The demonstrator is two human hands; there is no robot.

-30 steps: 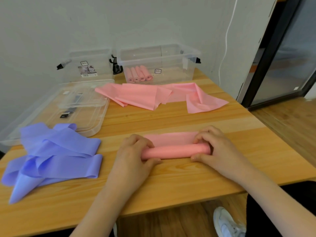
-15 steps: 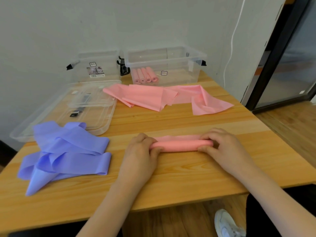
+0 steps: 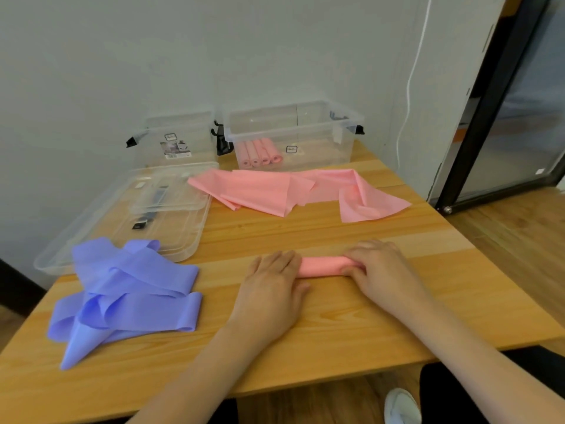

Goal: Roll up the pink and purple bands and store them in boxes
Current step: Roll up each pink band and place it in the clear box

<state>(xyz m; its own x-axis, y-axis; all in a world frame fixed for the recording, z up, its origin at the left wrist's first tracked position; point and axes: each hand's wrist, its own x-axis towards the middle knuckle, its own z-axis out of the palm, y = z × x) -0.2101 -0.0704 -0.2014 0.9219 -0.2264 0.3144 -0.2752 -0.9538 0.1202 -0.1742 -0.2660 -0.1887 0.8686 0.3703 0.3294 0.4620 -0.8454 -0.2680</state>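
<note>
While both palms press down on the pink roll (image 3: 321, 266), I judge the rolling of this band to be nearly done, since no flat tail shows beyond it. My left hand (image 3: 272, 286) lies flat with fingers together over the roll's left end; my right hand (image 3: 382, 267) curls over the right end, fingertips tucked against its near side. Neither hand has lifted it; it rests on the wooden table (image 3: 336, 325), near the front edge.

What worries me is the release. If I ease pressure unevenly, the springy band could unwind, or one end could telescope out into a cone. Picking it up by one end alone would likely cause the same.

Four finished rolls (image 3: 260, 153) sit in the right clear box (image 3: 345, 142) at the back, with a loose pink band (image 3: 275, 191) lying in front of it, so a low carry might snag it. The purple bands (image 3: 128, 289) remain unrolled to my left.
</note>
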